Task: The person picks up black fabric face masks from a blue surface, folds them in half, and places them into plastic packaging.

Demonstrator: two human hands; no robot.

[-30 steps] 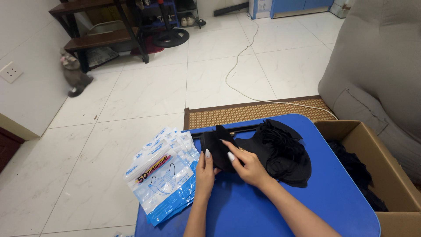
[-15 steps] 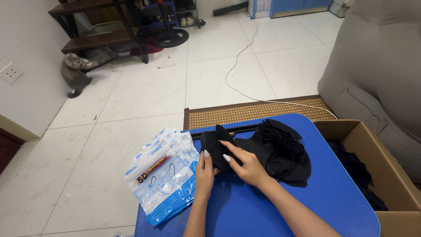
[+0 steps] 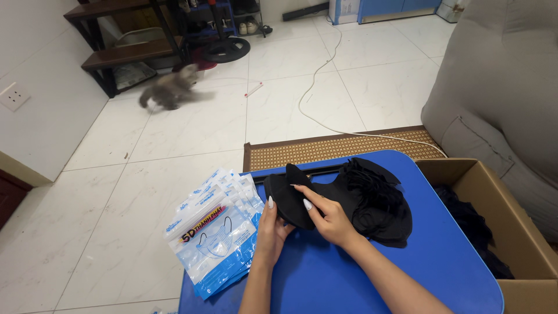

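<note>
1. Keep the left hand (image 3: pixel 271 228) flat-edged against the near left rim of the black mask (image 3: pixel 293 200), just right of the stack of clear-and-blue packets (image 3: pixel 215 232); fingers there narrow, thumb and forefinger lightly pinching the mask's edge.
2. Press the right hand (image 3: pixel 328 218) down on the mask's near right side, between the mask and the black pile (image 3: pixel 372 200); fingers half spread, pinning the fabric rather than gripping it.
3. Work with fingertip pads, not the long pale nails, so as not to snag or crease the soft cloth.
4. Pull only one mask free; judging by how closely it overlaps the pile on its right, easy to drag a second one along.
5. Keep the mask over the blue desk (image 3: pixel 325 279), well clear of the desk's left edge where the packets already overhang.
6. Black, thin, soft-looking, with a curved moulded front and a pointed top; lying on the desk just right of the packets and touching the pile.
7. To the right of the mask, beyond the desk's edge: an open cardboard box (image 3: pixel 523 232) holding more dark fabric.
8. Far behind the mask, on the tiled floor: a blurred grey cat (image 3: pixel 171 90).
</note>
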